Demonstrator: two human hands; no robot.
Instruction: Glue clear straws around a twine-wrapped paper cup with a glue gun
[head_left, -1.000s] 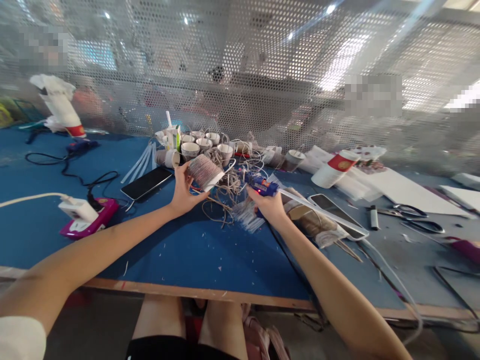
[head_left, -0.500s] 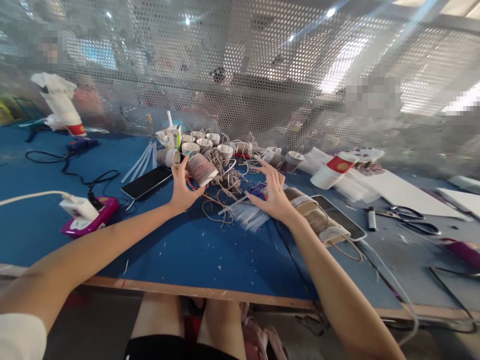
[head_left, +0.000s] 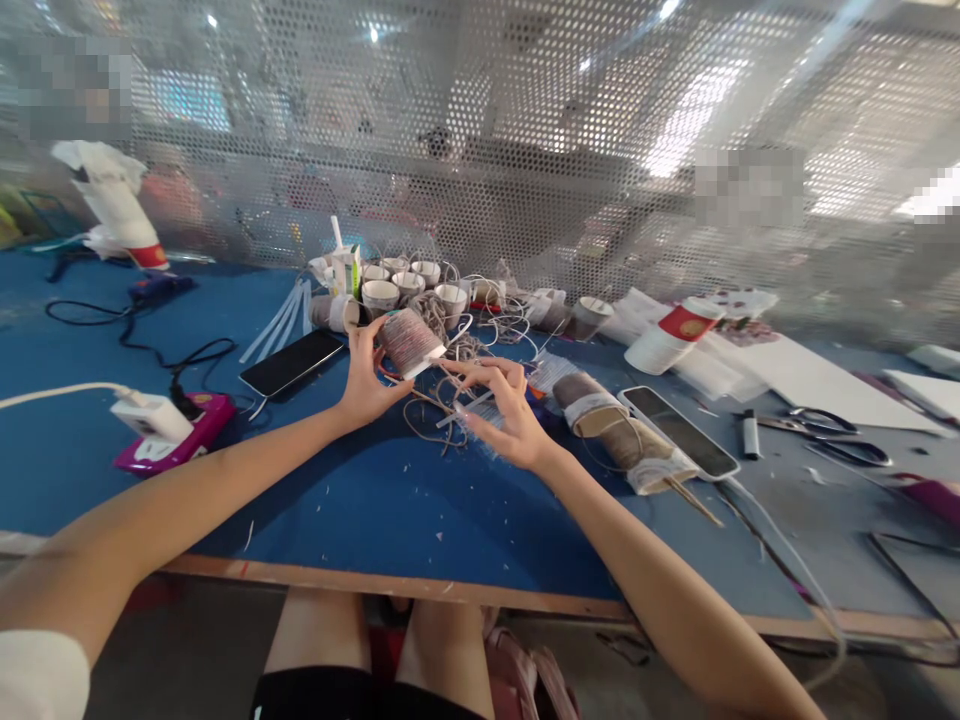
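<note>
My left hand (head_left: 367,375) grips a paper cup wrapped in greyish-pink cord (head_left: 407,341), tilted with its white rim toward the right. Close to that rim is my right hand (head_left: 504,408), its fingers apart; whether a fingertip touches the cup I cannot tell. Beneath and behind my right hand lie clear glue sticks (head_left: 553,370), partly hidden. Loose grey cord (head_left: 431,312) is heaped behind the held cup. Several cord-wrapped cups (head_left: 380,294) stand at the back, and one wrapped cup (head_left: 334,313) lies on its side left of my left hand.
A black phone (head_left: 292,364) lies on the left, near a purple power strip (head_left: 214,420). To the right are wrapped cups on their side (head_left: 630,445), another phone (head_left: 679,433), scissors (head_left: 825,422) and a stack of white cups (head_left: 664,340). A perforated metal screen (head_left: 480,150) rises behind.
My right hand has moved left and slightly down, up to the rim of the held cup. My left hand keeps its hold, with the cup shifted slightly right.
</note>
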